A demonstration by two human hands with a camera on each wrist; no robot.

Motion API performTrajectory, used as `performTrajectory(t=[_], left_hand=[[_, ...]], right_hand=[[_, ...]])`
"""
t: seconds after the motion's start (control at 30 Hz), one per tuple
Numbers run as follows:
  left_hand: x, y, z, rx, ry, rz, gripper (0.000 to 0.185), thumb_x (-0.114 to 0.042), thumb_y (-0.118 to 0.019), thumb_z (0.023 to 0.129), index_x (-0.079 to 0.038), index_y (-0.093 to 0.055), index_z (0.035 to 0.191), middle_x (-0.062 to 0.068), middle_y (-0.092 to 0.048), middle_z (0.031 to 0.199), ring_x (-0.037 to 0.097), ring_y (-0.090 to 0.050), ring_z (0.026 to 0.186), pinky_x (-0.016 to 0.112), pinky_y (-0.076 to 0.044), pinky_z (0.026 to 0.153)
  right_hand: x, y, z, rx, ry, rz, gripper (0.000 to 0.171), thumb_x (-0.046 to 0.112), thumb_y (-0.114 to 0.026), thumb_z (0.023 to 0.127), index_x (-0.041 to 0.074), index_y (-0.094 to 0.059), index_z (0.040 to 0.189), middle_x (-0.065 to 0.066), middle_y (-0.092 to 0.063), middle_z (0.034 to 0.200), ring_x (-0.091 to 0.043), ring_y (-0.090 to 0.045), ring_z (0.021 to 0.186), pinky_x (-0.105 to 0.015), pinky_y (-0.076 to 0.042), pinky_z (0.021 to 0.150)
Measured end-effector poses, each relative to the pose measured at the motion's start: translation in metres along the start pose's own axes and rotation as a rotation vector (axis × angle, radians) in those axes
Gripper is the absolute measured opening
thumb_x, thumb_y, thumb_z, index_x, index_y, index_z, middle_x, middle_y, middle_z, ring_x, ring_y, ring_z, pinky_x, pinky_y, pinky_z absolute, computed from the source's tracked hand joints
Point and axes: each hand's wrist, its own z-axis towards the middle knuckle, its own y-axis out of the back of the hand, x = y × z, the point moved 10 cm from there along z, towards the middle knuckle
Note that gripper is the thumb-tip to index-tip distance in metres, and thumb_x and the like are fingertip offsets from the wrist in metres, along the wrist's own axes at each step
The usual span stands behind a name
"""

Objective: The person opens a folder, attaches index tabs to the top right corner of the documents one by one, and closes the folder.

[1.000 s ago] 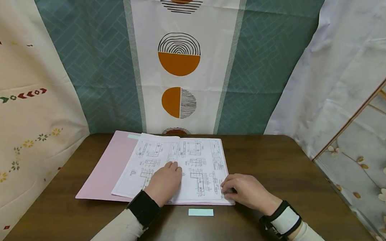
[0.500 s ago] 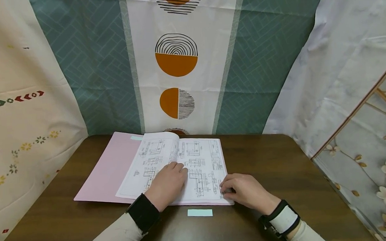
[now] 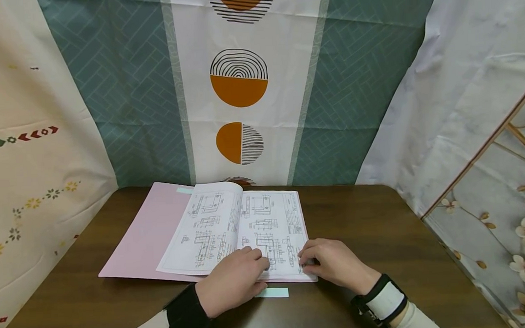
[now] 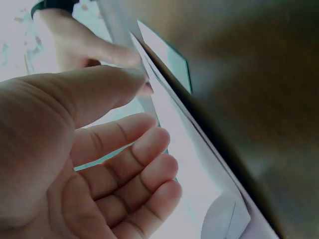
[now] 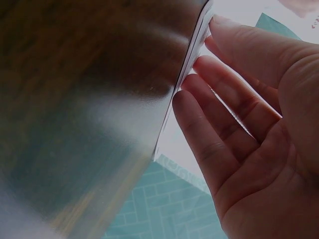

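Note:
A booklet of technical drawings lies open inside a pink folder on the table. Its left-hand pages bow up slightly near the fold. My left hand is over the lower edge of the right-hand page, fingers loosely bent; the left wrist view shows thumb and fingers apart with nothing between them. At the lower right corner, my right hand touches the booklet's edge with its fingertips. From the right wrist, thumb and extended fingers line up along the stacked sheet edges.
A pale blue strip lies on the brown table just in front of the folder, partly covered by my left hand. Another pale blue strip is at the folder's top. Patterned curtains hang behind and at both sides.
My left hand has slid from the booklet's fold down and right to the lower page edge, uncovering the left page's drawings. The right hand stays at the corner.

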Motion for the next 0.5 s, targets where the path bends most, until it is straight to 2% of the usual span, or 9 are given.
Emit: performTrajectory(t=[0.23, 0.5], left_hand=[[-0.008, -0.005, -0.008, 0.049, -0.031, -0.030, 0.028, -0.033, -0.094, 0.090, -0.017, -0.076, 0.105, -0.011, -0.059, 0.088, 0.009, -0.049, 0.078, 0.025, -0.045, 0.070], [-0.016, -0.008, -0.013, 0.027, -0.067, 0.050, 0.031, -0.039, -0.095, 0.088, -0.020, -0.074, 0.098, -0.012, -0.056, 0.085, 0.007, -0.047, 0.076, 0.024, -0.041, 0.065]], right_hand=[[0.002, 0.002, 0.000, -0.009, 0.013, -0.006, 0.016, 0.017, -0.096, 0.088, 0.021, -0.087, 0.100, 0.013, -0.074, 0.104, -0.006, -0.066, 0.092, -0.034, -0.061, 0.084], [0.001, 0.001, 0.000, 0.004, -0.004, -0.010, 0.016, 0.017, -0.096, 0.088, 0.021, -0.087, 0.101, 0.012, -0.074, 0.105, -0.006, -0.065, 0.091, -0.035, -0.061, 0.084]])
